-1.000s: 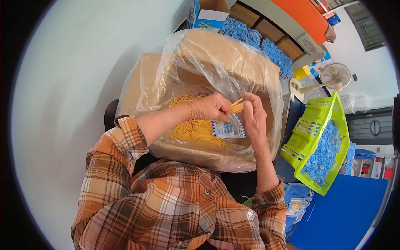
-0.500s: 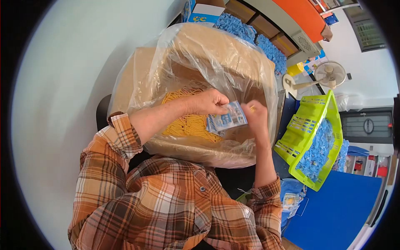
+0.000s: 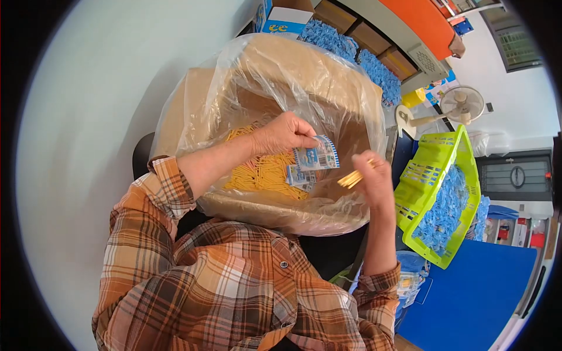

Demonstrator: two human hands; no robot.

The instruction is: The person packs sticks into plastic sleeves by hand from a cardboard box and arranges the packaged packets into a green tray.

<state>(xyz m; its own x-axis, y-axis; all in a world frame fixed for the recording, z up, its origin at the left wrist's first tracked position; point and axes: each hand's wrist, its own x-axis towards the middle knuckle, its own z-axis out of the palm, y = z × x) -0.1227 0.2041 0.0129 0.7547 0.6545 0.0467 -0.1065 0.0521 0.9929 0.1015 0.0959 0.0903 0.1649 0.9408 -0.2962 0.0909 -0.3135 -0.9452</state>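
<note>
My left hand (image 3: 283,133) pinches the top corner of a small blue-and-white printed plastic packet (image 3: 317,154) above the open box. Off to its side, my right hand (image 3: 374,175) grips a small bundle of thin yellow sticks (image 3: 350,179), apart from the packet. Many loose yellow sticks (image 3: 261,177) lie in the large cardboard box (image 3: 287,52), which is lined with clear plastic film. Another printed packet (image 3: 300,177) rests on those sticks, just under the held one.
To the right, a lime green basket (image 3: 430,169) tilts and holds many blue packets (image 3: 448,205). Behind the box are more blue packets (image 3: 328,36) and a blue-and-white carton (image 3: 285,20). A fan (image 3: 462,104) stands at far right, above a blue panel (image 3: 474,298).
My right hand has drawn away to the right and down, and its yellow sticks now show clearly. The packet in my left hand has shifted slightly left and hangs more freely.
</note>
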